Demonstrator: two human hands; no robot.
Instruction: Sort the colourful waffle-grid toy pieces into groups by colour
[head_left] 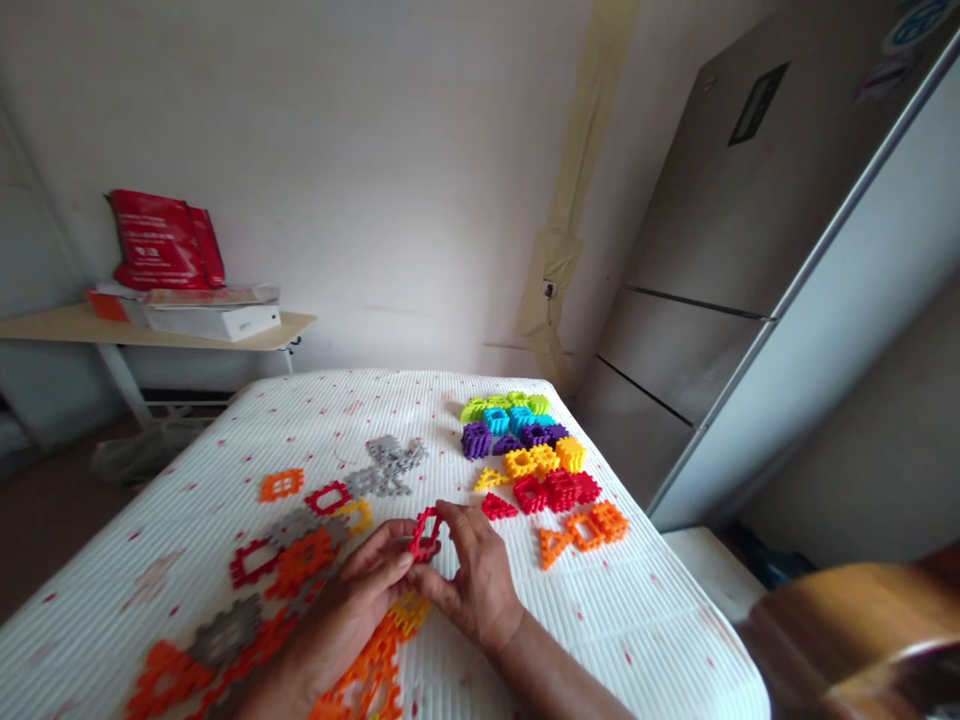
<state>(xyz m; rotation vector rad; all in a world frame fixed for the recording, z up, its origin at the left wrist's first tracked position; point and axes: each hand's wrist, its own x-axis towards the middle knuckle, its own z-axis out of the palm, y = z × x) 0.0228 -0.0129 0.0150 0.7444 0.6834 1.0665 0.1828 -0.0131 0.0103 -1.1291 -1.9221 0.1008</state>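
Observation:
Both hands meet over the near middle of the table around a red frame-shaped building piece (426,534) with notched edges. My left hand (379,565) grips it from the left, fingers behind and thumb in front. On the other side, my right hand (476,575) pinches its upper right edge between the fingers. Beneath and left of the hands lie loose orange pieces (367,675), grey pieces (226,632), a red frame piece (255,562) and a yellow piece (358,516). Part of this pile is hidden under my left forearm.
Sorted by colour at the right are green (506,405), blue (496,420), purple (477,440), yellow (571,454), red (561,490) and orange pieces (609,522). Grey pieces (386,465) lie mid-table. A refrigerator (697,250) stands right; a side table (45,326) holds a red bag (159,240).

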